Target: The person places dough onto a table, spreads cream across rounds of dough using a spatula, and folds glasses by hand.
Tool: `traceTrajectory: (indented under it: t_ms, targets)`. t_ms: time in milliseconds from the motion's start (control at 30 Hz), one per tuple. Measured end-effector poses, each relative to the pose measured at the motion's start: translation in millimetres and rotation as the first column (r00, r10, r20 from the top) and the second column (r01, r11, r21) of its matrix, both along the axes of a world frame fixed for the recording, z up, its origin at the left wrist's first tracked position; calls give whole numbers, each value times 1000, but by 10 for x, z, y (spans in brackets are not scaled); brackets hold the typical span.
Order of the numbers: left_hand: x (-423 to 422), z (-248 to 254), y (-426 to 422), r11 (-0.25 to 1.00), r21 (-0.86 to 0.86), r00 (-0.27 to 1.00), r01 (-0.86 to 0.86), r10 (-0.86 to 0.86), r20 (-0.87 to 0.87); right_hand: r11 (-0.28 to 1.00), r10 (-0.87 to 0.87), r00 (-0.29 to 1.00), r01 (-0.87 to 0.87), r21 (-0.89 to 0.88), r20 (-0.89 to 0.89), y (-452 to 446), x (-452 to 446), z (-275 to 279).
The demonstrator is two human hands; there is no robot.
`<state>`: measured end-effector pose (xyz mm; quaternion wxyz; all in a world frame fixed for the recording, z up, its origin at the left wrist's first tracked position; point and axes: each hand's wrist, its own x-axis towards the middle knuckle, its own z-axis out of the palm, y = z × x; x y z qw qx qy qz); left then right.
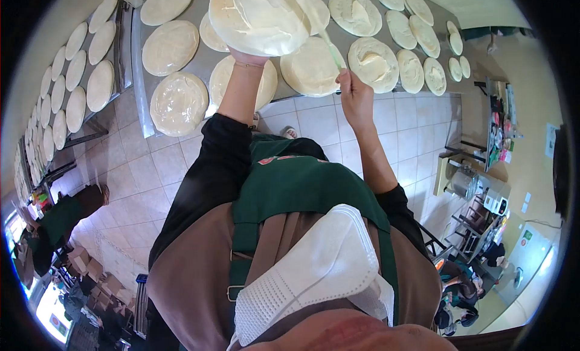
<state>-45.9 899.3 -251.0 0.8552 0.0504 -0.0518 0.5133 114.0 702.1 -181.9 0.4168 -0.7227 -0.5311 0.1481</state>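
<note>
My left hand (249, 58) is under a large round disc (257, 19) coated with pale cream, holding it up above the table; most of its fingers are hidden beneath the disc. In my right hand (356, 97), closed fingers grip the light green handle of a spreading tool (329, 44), whose far end reaches up to the right edge of the raised disc. Below and beside my hands lie more cream-coated discs, among them one (311, 67) between them and another (373, 64) just right of my right hand.
The metal table (142, 85) carries rows of discs. A second table (125, 49) with many discs stands left. One person (66, 218) is at far left; other people (462, 284) are at lower right. Cardboard boxes (90, 266) lie at lower left; a shelf (498, 121) stands right.
</note>
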Motion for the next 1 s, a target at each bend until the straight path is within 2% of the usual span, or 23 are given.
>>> traceTrajectory:
  t_ms: [67, 100, 167, 233, 300, 367, 400, 433, 500, 567, 633, 700, 767, 833, 867, 900, 933, 1000]
  targets:
    - [20, -124, 37, 998, -17, 988, 64, -61, 140, 998, 43, 999, -43, -35, 7, -36, -61, -50]
    - [29, -125, 32, 998, -15, 989, 59, -57, 139, 994, 84, 996, -82, -74, 13, -70, -105, -65]
    - [59, -126, 29, 1000, -27, 1000, 13, -13, 7, 989, 131, 991, -131, -72, 1, -128, -157, -26]
    - [46, -121, 30, 998, -12, 997, 58, -58, 45, 959, 241, 967, -251, -135, -82, -147, -182, 78]
    - [42, -62, -13, 994, 1, 991, 111, -111, 81, 949, 267, 959, -278, -150, -91, -109, -146, 125]
    - [73, 73, -38, 999, -31, 999, 43, -43, -27, 977, 198, 976, -204, -57, -92, 15, -97, 251]
    - [83, 44, -42, 998, -32, 998, 47, -48, -26, 982, 151, 986, -158, -98, -74, 84, -34, 307]
    - [91, -2, -42, 999, 6, 999, 47, -47, -16, 983, 147, 986, -154, -99, -73, 166, 18, 341]
    - [123, -49, -44, 998, 43, 999, 48, -48, -5, 997, 35, 996, -40, -59, -79, 332, 112, 359]
    - [166, -52, -62, 999, -20, 988, 42, -44, -151, 999, 9, 998, -12, -53, -58, 475, 196, 300]
    - [194, -89, -76, 997, -19, 982, 71, -73, -176, 999, -17, 999, 15, -47, -36, 567, 248, 260]
    - [195, -85, -89, 995, -20, 974, 98, -100, -204, 999, 31, 997, -31, 6, 69, 625, 222, 253]
    - [164, -39, -112, 974, 41, 969, 224, -219, -116, 996, 86, 991, -85, -14, 102, 615, 193, 345]
    - [145, -113, -82, 961, 69, 963, 268, -264, -64, 990, 143, 981, -139, -35, 134, 588, 163, 503]
    - [145, -160, -74, 946, 103, 951, 308, -309, -11, 975, 218, 953, -203, -93, 211, 566, 161, 581]
    - [153, -192, -81, 945, 103, 951, 309, -309, -12, 953, 295, 913, -260, -155, 283, 543, 159, 630]
    - [164, -224, -91, 950, 83, 953, 300, -296, -62, 953, 294, 913, -259, -155, 282, 513, 151, 654]
    - [185, -238, -99, 954, 62, 952, 292, -284, -113, 914, 404, 871, -373, -158, 278, 471, 146, 679]
